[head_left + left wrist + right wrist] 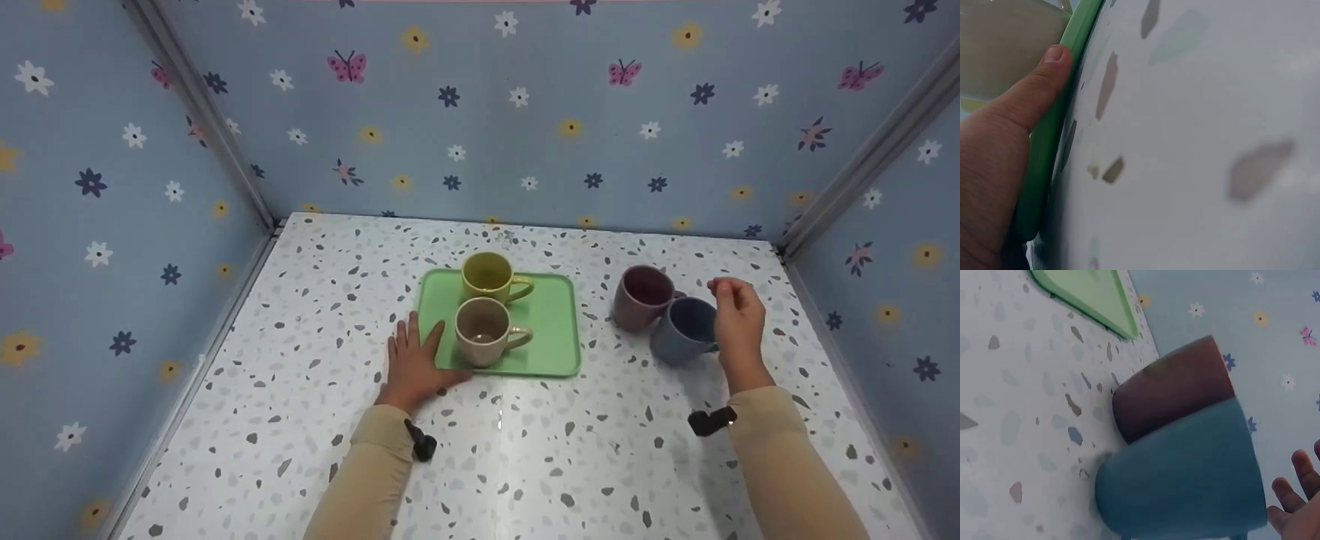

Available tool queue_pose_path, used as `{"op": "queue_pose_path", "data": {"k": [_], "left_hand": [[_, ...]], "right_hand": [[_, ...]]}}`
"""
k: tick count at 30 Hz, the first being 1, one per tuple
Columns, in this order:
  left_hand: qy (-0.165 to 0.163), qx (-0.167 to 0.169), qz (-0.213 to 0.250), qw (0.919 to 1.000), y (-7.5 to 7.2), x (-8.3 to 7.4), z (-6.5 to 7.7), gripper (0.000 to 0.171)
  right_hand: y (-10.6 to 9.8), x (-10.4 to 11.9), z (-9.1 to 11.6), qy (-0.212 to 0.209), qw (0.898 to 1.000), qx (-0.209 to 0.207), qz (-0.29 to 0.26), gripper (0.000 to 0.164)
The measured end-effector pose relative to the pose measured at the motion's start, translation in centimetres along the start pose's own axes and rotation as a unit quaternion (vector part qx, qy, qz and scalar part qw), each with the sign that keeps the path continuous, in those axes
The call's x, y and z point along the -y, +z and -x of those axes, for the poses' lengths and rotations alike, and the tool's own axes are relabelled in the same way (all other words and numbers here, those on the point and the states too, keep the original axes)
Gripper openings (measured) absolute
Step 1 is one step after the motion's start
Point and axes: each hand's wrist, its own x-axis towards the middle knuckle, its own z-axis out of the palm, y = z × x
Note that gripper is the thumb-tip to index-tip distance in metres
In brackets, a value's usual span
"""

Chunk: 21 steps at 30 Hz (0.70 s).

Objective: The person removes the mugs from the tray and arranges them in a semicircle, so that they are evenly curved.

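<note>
My left hand (415, 365) lies at the near left corner of a green tray (552, 315), its fingers spread straight. Against the tray's rim rests the thumb (1044, 79), close to a beige mug (480, 337). Behind that mug a yellow mug (487, 276) also stands on the tray, both handles pointing right. On the right, a blue mug (681, 334) and a maroon mug (642, 298) stand upright side by side. My right hand (739, 319) hovers at the blue mug's right side, fingers loosely bent and holding nothing. Its fingertips are apart from the blue mug (1185, 478) in the right wrist view.
The speckled white table (555, 450) carries the tray and mugs. Blue flowered panels (517, 112) enclose it at the back, left and right, with grey metal strips (202, 112) at the corners. Black wrist cameras (422, 441) are strapped to both sleeves.
</note>
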Motion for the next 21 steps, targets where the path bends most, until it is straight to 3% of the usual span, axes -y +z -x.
{"op": "queue_pose_path", "data": {"k": [4, 11, 21], "left_hand": [[0.004, -0.006, -0.004, 1.0000, 0.0, 0.1, 0.0, 0.116], [0.007, -0.010, 0.000, 0.9999, 0.0, 0.1, -0.1, 0.119], [0.007, 0.001, -0.005, 1.0000, -0.1, 0.0, 0.0, 0.124]], "right_hand": [[1.8, 1.2, 0.8, -0.039, 0.999, 0.022, -0.010, 0.033], [5.3, 3.0, 2.6, -0.060, 0.995, 0.055, -0.051, 0.030], [10.4, 3.6, 4.9, -0.107, 0.984, 0.094, -0.110, 0.025]]}}
